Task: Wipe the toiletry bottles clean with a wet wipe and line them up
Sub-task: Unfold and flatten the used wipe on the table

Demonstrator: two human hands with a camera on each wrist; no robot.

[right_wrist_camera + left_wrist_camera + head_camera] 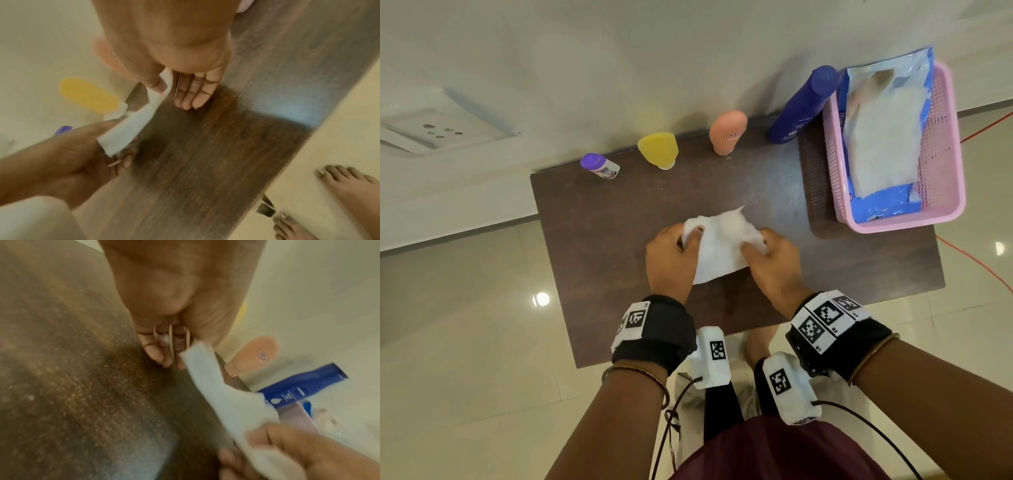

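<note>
A white wet wipe [717,248] is stretched between both hands above the middle of the dark wooden table [599,274]. My left hand [674,253] pinches its left edge and my right hand [770,257] pinches its right edge. Along the far edge stand a small purple-capped bottle [601,166], a yellow bottle [658,150], a peach bottle [727,132] and a tall blue bottle [803,104]. The left wrist view shows the wipe [222,394] running from the left fingers [162,350] to the right hand. In the right wrist view the wipe [133,126] hangs from thumb and forefinger.
A pink mesh basket [941,157] holding an opened blue pack of wipes [883,137] sits at the table's far right corner. A wall runs just behind the bottles. Bare feet [349,186] stand on the tiled floor by the near table edge. An orange cable [976,270] lies at right.
</note>
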